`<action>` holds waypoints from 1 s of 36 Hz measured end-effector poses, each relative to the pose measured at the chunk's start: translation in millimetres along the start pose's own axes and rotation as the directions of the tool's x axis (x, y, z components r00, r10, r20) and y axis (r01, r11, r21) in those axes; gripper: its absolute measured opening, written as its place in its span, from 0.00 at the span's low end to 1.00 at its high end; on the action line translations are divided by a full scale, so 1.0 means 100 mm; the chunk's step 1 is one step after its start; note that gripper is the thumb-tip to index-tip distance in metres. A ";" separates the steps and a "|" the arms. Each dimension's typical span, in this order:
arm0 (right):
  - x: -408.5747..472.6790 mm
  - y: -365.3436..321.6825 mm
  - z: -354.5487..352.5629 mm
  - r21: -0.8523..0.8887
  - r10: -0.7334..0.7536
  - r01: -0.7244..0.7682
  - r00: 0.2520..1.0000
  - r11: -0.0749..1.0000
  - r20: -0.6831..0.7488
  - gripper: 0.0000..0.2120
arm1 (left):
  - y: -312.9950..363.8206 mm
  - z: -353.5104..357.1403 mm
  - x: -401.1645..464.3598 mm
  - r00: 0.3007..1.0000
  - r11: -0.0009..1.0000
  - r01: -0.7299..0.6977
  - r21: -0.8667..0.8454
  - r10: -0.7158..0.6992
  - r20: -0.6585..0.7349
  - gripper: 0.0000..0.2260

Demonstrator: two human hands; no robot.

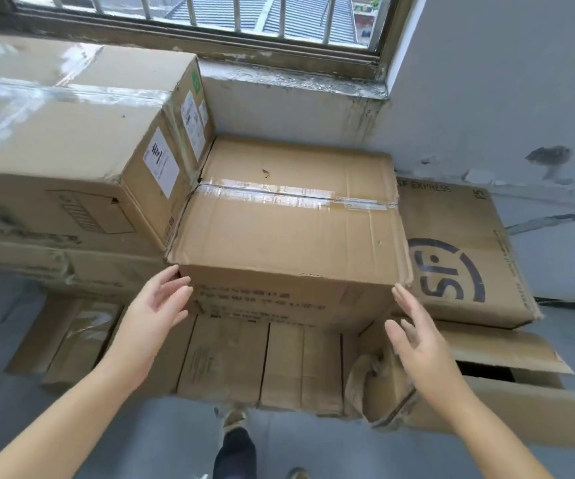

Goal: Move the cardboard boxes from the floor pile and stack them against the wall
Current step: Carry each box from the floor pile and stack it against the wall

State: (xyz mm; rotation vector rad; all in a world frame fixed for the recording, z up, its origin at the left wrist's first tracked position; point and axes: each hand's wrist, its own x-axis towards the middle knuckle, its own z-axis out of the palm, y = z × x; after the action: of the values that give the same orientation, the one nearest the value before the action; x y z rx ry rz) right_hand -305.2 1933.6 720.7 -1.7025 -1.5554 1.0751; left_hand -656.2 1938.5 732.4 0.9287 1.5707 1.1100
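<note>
Both hands, the left hand (156, 300) and right hand (417, 335), are held open beside the taped box (293, 233), apparently gripping nothing. That box is set under the window (210, 15), between a taller stack (71, 140) and an SF box (459, 257). Flattened cartons (262, 364) crowd the floor (175, 440) below.

Taped box (289, 216) in the middle on a row of boxes (244, 361), taller stack (71, 140) touching its left, printed box (459, 254) right, open box (479, 385) near right, window (210, 15) far behind, hands at its near corners
</note>
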 end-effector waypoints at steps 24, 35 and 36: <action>-2.41 0.60 0.66 0.343 0.274 -0.205 0.947 0.917 -0.167 0.22 | -0.97 0.13 -1.98 0.972 0.958 -0.207 0.198 0.179 0.149 0.20; -3.19 0.27 1.87 0.522 0.501 -0.197 0.673 0.830 -0.544 0.38 | -1.03 -0.38 -1.40 0.754 0.871 -0.442 0.217 0.229 0.615 0.26; -3.26 0.19 2.02 0.538 0.519 -0.191 0.644 0.821 -0.563 0.39 | -1.03 -0.44 -1.37 0.727 0.868 -0.451 0.209 0.222 0.650 0.26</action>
State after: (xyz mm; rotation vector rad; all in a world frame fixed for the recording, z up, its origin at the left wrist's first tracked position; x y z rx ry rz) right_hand -466.3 1590.6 659.7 -1.8223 -0.4440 0.7302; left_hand -670.9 1771.0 676.5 1.6938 1.0784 0.6469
